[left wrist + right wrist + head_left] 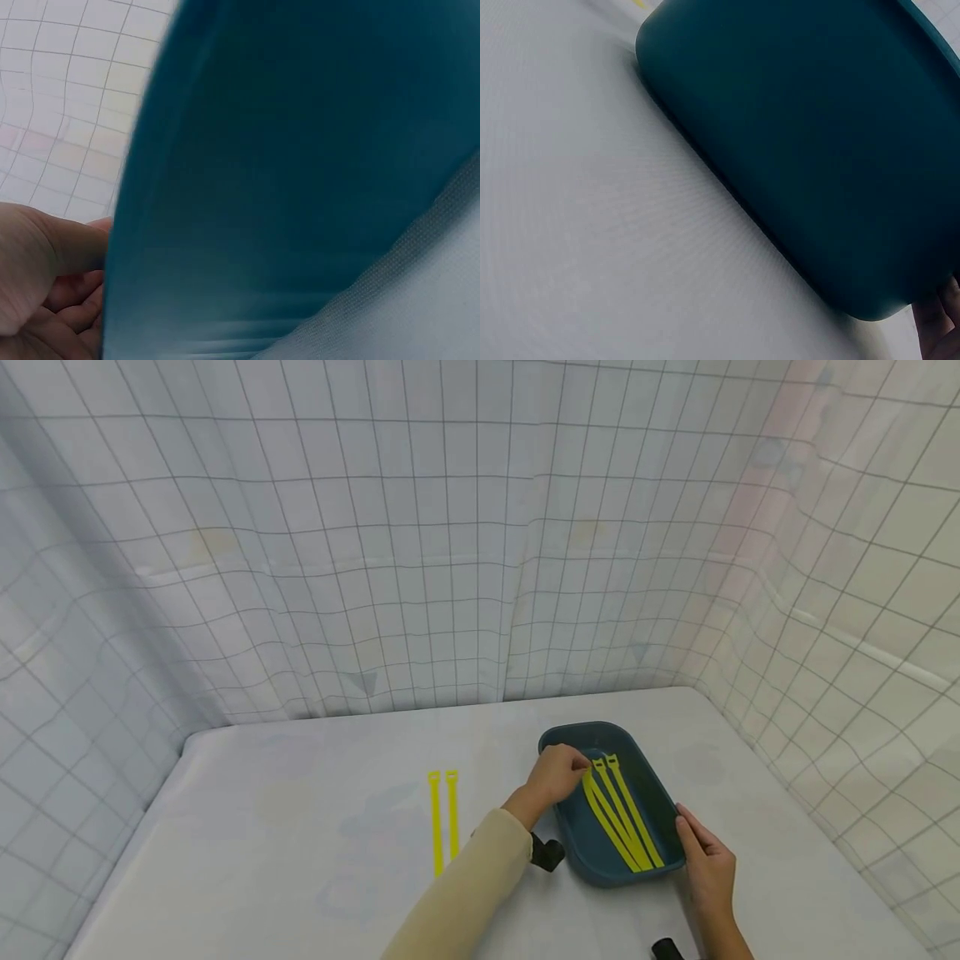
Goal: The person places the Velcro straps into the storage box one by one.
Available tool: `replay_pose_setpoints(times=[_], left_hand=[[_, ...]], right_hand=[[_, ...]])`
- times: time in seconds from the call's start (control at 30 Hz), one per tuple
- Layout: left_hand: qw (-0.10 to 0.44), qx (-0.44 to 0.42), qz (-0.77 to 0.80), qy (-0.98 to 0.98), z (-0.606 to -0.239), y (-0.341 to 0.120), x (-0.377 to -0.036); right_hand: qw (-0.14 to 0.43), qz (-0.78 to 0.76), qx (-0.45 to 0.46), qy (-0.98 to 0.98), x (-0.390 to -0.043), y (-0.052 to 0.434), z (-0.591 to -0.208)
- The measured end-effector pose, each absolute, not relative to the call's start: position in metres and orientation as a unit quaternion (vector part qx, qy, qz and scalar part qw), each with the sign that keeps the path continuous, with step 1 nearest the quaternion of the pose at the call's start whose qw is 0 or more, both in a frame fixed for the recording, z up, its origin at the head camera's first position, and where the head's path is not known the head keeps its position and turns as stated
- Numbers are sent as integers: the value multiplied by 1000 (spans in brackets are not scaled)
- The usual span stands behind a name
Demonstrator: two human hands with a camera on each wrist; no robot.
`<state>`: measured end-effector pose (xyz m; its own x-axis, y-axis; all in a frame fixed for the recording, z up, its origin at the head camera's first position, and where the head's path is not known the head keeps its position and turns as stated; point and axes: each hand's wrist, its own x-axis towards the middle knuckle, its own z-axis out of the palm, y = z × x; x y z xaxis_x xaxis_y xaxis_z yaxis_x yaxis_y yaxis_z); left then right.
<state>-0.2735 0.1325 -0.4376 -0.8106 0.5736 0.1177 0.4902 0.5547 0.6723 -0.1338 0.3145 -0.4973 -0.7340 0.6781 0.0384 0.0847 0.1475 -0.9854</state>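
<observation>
So far, two yellow cable ties (444,817) lie side by side on the table (300,827); three more (618,814) remain in the dark teal tray (652,777). Left hand (557,775) pinches one tie's head there, while right hand (705,860) rests relaxed fingers against the tray's near rim.

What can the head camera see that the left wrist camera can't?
Only the head view shows the yellow ties in the tray, two more yellow ties lying on the table, and the right hand at the tray's near corner. Only the left wrist view shows the tray's outer wall close up, blurred. Both show the blue tray and the left hand.
</observation>
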Motion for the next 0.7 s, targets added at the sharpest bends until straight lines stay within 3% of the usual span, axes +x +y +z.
replay_pose_setpoints(times=[0.7], left_hand=[[65,320,265,907,-440,137,-277]], right_hand=[[260,607,-251,-708,-132,313,-495]])
